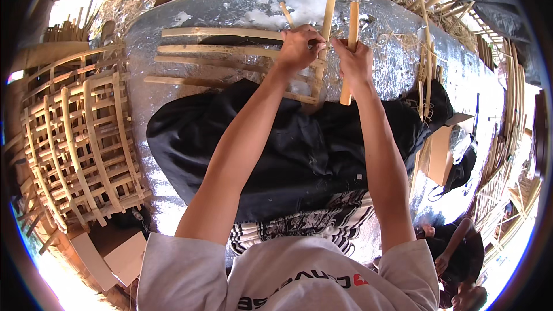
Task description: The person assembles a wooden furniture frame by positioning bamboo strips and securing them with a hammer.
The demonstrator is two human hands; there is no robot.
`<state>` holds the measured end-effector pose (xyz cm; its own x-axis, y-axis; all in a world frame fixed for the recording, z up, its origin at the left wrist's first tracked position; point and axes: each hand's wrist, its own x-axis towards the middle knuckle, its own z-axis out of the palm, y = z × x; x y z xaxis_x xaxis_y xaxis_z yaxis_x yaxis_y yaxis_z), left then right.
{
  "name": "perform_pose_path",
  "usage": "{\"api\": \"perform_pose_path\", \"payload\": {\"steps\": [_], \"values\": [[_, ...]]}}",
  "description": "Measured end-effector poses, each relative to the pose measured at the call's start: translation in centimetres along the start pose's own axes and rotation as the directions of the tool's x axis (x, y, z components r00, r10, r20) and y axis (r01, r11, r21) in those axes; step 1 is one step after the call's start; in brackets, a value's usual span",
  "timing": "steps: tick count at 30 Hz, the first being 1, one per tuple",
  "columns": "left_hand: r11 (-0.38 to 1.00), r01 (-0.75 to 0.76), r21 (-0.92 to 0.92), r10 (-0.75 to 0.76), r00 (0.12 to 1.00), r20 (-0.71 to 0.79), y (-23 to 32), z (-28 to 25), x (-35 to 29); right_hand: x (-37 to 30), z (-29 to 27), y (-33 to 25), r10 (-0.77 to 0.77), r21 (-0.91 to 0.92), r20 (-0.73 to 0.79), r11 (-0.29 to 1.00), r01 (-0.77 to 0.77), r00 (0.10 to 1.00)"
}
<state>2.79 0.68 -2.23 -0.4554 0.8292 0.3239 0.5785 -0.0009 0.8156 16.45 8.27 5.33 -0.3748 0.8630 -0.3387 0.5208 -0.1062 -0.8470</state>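
Left hand was clamped on a long upright pale bamboo strip, pinning it where it crossed four horizontal bamboo slats lying on the silvery foil-covered table. Right hand was closed around the wooden handle of a hammer, head up, just beside that strip. Black cloth lay over the table's near edge; a woven bamboo lattice frame stood off to the left.

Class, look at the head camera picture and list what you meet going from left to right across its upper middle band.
Bamboo lattice frame → horizontal bamboo slats → left hand on an upright bamboo strip → right hand gripping a hammer → cardboard box.
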Motion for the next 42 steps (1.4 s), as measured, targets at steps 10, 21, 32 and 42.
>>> {"api": "perform_pose_path", "payload": {"steps": [10, 21, 32, 42], "values": [[0.997, -0.029, 0.067, 0.030, 0.999, -0.013, -0.5, -0.2, -0.3, 0.8, 1.4, -0.3, 0.089, -0.070, 0.069, 0.994, -0.084, 0.994], [0.993, 0.060, 0.100, -0.071, 0.992, 0.104, 0.0, -0.6, -0.3, 1.4, 0.0, -0.6, 0.159, 0.125, 0.100, 0.977, -0.171, 0.982], [0.994, 0.074, 0.075, -0.082, 0.989, 0.119, 0.0, -0.6, -0.3, 1.2, 0.4, -0.4, 0.150, 0.096, 0.100, 0.982, -0.160, 0.984], [0.996, 0.081, 0.045, -0.083, 0.995, 0.060, 0.7, -0.4, -0.2, 1.9, 0.7, 0.5, 0.139, 0.060, 0.076, 0.988, -0.144, 0.987]]}}
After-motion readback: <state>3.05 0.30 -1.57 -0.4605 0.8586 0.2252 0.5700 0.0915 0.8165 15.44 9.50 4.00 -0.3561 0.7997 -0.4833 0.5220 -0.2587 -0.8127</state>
